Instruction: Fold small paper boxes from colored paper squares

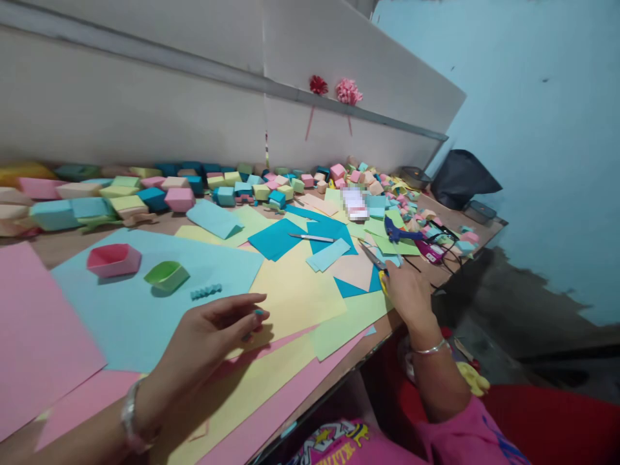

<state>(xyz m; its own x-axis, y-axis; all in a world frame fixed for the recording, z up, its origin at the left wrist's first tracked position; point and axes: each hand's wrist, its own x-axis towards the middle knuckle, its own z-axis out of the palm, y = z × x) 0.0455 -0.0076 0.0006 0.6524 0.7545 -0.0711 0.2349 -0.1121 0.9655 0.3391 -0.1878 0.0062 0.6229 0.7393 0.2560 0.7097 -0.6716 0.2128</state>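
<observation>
My left hand (213,329) hovers over the yellow paper sheet (295,290) near the table's front edge. Its fingers are loosely curled and pinch a tiny teal paper piece (259,312) at the fingertips. My right hand (407,290) reaches to the right edge of the table and closes on the yellow handles of a pair of scissors (375,259), whose blades point away over the papers. A small folded teal strip (206,290) lies on the light blue sheet (140,303) just beyond my left hand.
A pink paper box (113,259) and a green paper box (166,275) sit on the blue sheet. Several folded paper boxes line the back wall (145,194). A craft knife (312,237), a blue glue gun (400,232), loose coloured sheets and a black bag (460,177) lie further off.
</observation>
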